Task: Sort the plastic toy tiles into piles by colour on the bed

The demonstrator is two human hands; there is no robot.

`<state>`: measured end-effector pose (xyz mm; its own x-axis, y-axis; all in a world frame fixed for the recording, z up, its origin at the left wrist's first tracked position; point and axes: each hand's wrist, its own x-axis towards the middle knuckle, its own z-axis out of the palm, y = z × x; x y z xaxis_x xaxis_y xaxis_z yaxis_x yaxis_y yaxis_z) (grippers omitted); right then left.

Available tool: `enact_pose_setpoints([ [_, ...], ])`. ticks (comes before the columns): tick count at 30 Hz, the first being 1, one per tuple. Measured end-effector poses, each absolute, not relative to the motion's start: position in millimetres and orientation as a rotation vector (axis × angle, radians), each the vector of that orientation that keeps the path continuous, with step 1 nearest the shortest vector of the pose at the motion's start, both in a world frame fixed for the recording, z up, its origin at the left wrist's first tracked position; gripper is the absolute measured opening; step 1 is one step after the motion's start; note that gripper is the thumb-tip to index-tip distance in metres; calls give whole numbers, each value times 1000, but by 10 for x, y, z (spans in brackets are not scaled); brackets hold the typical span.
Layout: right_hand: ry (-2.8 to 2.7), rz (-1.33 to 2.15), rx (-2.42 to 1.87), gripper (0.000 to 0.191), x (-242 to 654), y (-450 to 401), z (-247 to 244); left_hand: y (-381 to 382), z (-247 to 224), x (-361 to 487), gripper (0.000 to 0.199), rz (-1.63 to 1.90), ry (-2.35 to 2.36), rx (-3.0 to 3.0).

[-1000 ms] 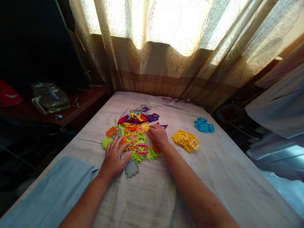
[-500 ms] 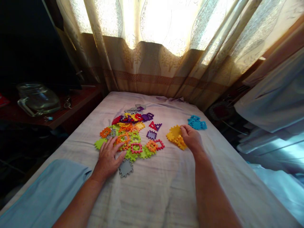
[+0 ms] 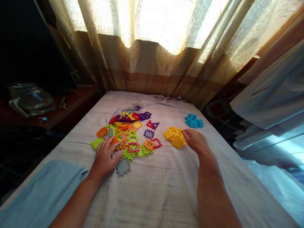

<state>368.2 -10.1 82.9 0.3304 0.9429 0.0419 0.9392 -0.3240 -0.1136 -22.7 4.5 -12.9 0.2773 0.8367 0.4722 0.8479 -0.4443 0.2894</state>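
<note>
Notched plastic building tiles in many colours lie on a bed sheet. My left hand (image 3: 106, 158), open with its fingers spread, rests at the near left edge of the mixed pile, by an orange frame tile (image 3: 120, 138) and green tiles (image 3: 129, 155). A grey square tile (image 3: 123, 167) lies just below its thumb. My right hand (image 3: 196, 140) is closed in a pinch on the edge of a yellow tile (image 3: 175, 129) at a small yellow heap (image 3: 178, 142). Its fingertips partly hide the gripped edge.
Blue tiles (image 3: 194, 121) form a separate group behind my right hand. Between the heaps lie a purple square tile (image 3: 148, 134) and a red triangle (image 3: 149, 123). A folded blue cloth (image 3: 47, 186) is at left. A glass jug (image 3: 32, 99) stands on the side table.
My right hand has lowered the yellow tile onto the yellow heap, which now sits closer together. My left hand stays on the pile. The view has shifted slightly.
</note>
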Motion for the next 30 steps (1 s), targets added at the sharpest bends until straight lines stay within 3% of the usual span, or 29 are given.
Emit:
enact_pose_setpoints([
  [4,-1767,-36,-2279,33,3392,-25,852,36,-133,-219,45,-899,-1654,-2491],
  [10,-2125,119,-1991,29,2605,397,712,28,-150,-226,43,-904,-1666,-2489],
  [20,-2133,233,-2272,40,2024,1114,592,-1,-129,-205,41,-892,-1708,-2500],
  [26,-2032,264,-2292,47,1986,1084,596,-13,-111,-195,43,-873,-1707,-2508],
  [30,-2001,168,-2251,42,1889,968,602,-9,-117,-195,41,-874,-1711,-2499],
])
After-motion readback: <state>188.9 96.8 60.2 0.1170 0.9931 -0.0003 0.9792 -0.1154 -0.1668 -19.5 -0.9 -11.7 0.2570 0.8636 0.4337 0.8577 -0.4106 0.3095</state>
